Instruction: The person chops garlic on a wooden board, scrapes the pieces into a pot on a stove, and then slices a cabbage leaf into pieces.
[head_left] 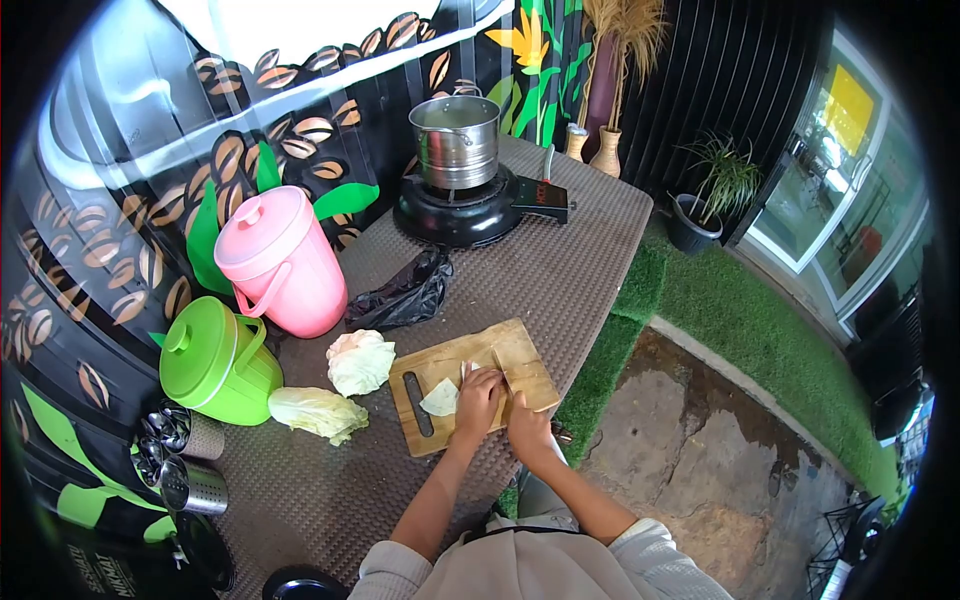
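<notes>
A wooden cutting board (460, 349) with a slot handle lies near the table's front edge. My right hand (528, 434) is closed around a knife, its thin blade (502, 372) pointing away from me over the board. Beside the blade, my left hand (481, 398) has its fingers curled down on a pale white piece of food, mostly hidden beneath them. Another flat pale piece (440, 398) rests on the board left of that hand. Left of the board sit a round cabbage (361, 362) and a longer napa cabbage (318, 414).
A steel pot (455, 142) stands on a black portable stove (470, 214) at the back. A black plastic bag (405, 290) lies before it. Pink (283, 262) and green (222, 361) lidded buckets stand left, near metal utensil holders (194, 486). The table's edge (612, 312) runs along the right.
</notes>
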